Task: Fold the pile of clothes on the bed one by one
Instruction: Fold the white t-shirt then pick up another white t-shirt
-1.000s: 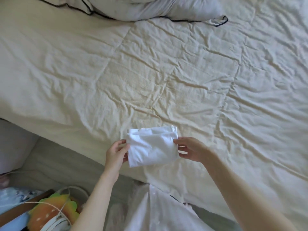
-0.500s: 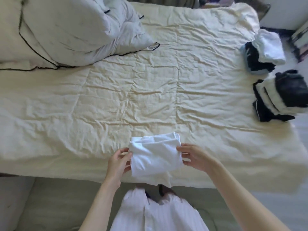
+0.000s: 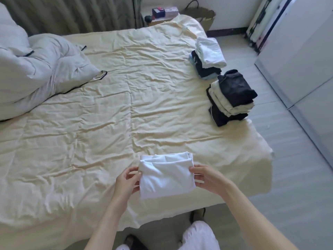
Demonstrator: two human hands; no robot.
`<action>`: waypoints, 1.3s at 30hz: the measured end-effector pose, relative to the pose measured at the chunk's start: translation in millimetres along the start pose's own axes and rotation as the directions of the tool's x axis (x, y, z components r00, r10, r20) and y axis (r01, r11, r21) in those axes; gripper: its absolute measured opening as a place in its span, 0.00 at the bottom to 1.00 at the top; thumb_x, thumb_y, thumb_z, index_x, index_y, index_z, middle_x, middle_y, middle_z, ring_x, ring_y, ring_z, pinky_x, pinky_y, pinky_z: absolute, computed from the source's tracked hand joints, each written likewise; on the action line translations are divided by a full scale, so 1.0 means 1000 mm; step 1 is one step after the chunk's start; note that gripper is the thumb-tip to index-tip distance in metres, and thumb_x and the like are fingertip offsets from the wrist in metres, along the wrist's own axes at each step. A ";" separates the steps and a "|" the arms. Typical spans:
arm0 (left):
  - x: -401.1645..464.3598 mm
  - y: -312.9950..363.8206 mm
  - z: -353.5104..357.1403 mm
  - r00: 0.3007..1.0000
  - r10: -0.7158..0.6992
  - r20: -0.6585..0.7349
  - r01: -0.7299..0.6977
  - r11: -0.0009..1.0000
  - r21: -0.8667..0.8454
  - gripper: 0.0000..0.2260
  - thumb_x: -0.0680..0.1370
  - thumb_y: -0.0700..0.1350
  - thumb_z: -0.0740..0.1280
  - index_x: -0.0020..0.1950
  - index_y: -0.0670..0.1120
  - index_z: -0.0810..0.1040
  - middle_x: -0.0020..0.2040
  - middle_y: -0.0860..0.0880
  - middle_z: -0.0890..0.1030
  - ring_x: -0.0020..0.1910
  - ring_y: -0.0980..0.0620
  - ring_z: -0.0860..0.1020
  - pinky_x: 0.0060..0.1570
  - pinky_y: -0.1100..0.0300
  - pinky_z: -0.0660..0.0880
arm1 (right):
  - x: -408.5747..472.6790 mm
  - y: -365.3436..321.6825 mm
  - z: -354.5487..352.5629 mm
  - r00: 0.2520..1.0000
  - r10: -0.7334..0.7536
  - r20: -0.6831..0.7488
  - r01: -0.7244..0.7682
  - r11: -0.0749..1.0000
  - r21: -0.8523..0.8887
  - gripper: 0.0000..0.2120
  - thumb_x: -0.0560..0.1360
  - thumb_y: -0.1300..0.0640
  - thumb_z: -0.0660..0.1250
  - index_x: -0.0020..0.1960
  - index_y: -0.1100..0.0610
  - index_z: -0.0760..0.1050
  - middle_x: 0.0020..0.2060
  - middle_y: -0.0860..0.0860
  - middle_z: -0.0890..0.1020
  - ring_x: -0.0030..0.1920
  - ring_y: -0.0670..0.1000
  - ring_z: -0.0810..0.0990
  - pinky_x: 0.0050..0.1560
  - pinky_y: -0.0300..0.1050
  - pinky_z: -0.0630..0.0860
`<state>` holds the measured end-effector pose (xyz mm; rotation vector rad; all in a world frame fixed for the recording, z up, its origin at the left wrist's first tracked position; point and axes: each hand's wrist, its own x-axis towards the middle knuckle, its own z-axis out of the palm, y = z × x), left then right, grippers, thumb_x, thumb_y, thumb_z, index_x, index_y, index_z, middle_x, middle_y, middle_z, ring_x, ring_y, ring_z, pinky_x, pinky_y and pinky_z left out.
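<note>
Garment (image 3: 166, 177), white and already folded small, sits at the bed's (image 3: 108, 123) near edge, pinched at its sides by the left hand (image 3: 127, 183) and right hand (image 3: 207, 179). Folding looks finished; next probably comes carrying it to the folded stacks (image 3: 230, 98) far right.

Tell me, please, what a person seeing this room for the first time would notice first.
First, the folded white garment, held at its two sides by the left hand and right hand over the near edge of the cream bed. Next, two stacks of folded clothes at the bed's right edge, and rumpled white bedding at far left.
</note>
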<state>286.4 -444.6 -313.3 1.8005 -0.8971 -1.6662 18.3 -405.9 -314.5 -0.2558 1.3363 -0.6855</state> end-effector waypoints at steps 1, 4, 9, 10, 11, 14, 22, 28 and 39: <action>0.005 0.003 0.025 1.000 -0.004 -0.004 0.004 1.000 0.010 0.04 0.77 0.40 0.67 0.49 0.48 0.79 0.43 0.47 0.83 0.37 0.51 0.83 0.33 0.61 0.77 | 0.002 -0.008 -0.022 1.000 0.011 -0.009 -0.011 1.000 0.005 0.08 0.76 0.62 0.66 0.54 0.60 0.79 0.43 0.52 0.85 0.43 0.49 0.83 0.46 0.44 0.79; 0.020 0.014 0.101 1.000 -0.003 0.005 0.003 0.999 0.042 0.04 0.77 0.39 0.67 0.48 0.47 0.79 0.41 0.47 0.83 0.36 0.52 0.83 0.32 0.62 0.76 | 0.006 -0.032 -0.090 0.999 0.037 -0.039 -0.037 0.999 0.006 0.08 0.76 0.63 0.66 0.54 0.61 0.78 0.42 0.51 0.85 0.41 0.48 0.83 0.42 0.43 0.78; 0.048 0.056 0.221 0.994 0.032 0.107 -0.052 0.980 0.191 0.05 0.78 0.38 0.65 0.48 0.47 0.77 0.42 0.44 0.81 0.41 0.46 0.81 0.39 0.53 0.78 | 0.002 -0.073 -0.188 0.992 0.050 -0.118 -0.037 0.993 0.114 0.08 0.75 0.66 0.64 0.52 0.60 0.79 0.39 0.51 0.85 0.39 0.48 0.83 0.36 0.41 0.78; 0.055 0.070 0.241 0.989 0.062 0.132 -0.092 0.968 0.235 0.05 0.77 0.38 0.65 0.48 0.47 0.78 0.42 0.45 0.81 0.43 0.45 0.80 0.43 0.51 0.78 | 0.002 -0.081 -0.201 0.989 0.052 -0.140 -0.032 0.990 0.140 0.09 0.75 0.66 0.64 0.53 0.60 0.79 0.40 0.51 0.85 0.40 0.49 0.82 0.37 0.42 0.79; 0.065 0.086 0.260 0.983 0.098 0.156 -0.140 0.949 0.284 0.05 0.77 0.39 0.66 0.48 0.48 0.78 0.41 0.46 0.81 0.43 0.45 0.80 0.45 0.51 0.77 | 0.004 -0.091 -0.214 0.987 0.047 -0.152 -0.022 0.986 0.165 0.10 0.74 0.66 0.65 0.54 0.59 0.79 0.41 0.51 0.84 0.42 0.49 0.82 0.38 0.43 0.79; 0.098 0.138 0.310 0.954 0.222 0.201 -0.289 0.855 0.431 0.04 0.76 0.42 0.67 0.46 0.51 0.78 0.37 0.52 0.80 0.40 0.50 0.77 0.40 0.58 0.73 | 0.014 -0.121 -0.239 0.988 0.008 -0.154 0.033 0.965 0.260 0.11 0.73 0.66 0.65 0.53 0.57 0.79 0.41 0.51 0.84 0.43 0.50 0.82 0.40 0.45 0.80; 0.200 0.287 0.442 0.772 0.501 0.391 -0.625 0.492 0.606 0.07 0.77 0.44 0.66 0.52 0.48 0.81 0.40 0.50 0.76 0.41 0.53 0.73 0.40 0.61 0.68 | 0.074 -0.218 -0.265 0.958 -0.154 -0.240 0.272 0.749 0.604 0.07 0.75 0.65 0.64 0.46 0.55 0.78 0.36 0.52 0.83 0.43 0.52 0.80 0.49 0.52 0.78; 0.261 0.327 0.519 0.624 0.620 0.475 -0.744 0.287 0.603 0.09 0.77 0.44 0.64 0.53 0.48 0.82 0.47 0.48 0.81 0.49 0.50 0.78 0.47 0.60 0.70 | 0.125 -0.265 -0.282 0.951 -0.099 -0.294 0.294 0.594 0.749 0.05 0.77 0.64 0.64 0.44 0.57 0.76 0.40 0.54 0.80 0.45 0.52 0.79 0.49 0.51 0.77; 0.304 0.212 0.531 0.641 0.084 0.763 -0.760 -0.070 0.646 0.22 0.81 0.58 0.52 0.75 0.57 0.57 0.79 0.49 0.46 0.77 0.45 0.41 0.74 0.42 0.46 | 0.170 -0.265 -0.303 0.920 0.070 -0.386 0.246 0.665 0.705 0.05 0.79 0.63 0.62 0.46 0.59 0.75 0.43 0.56 0.80 0.48 0.55 0.78 0.57 0.52 0.74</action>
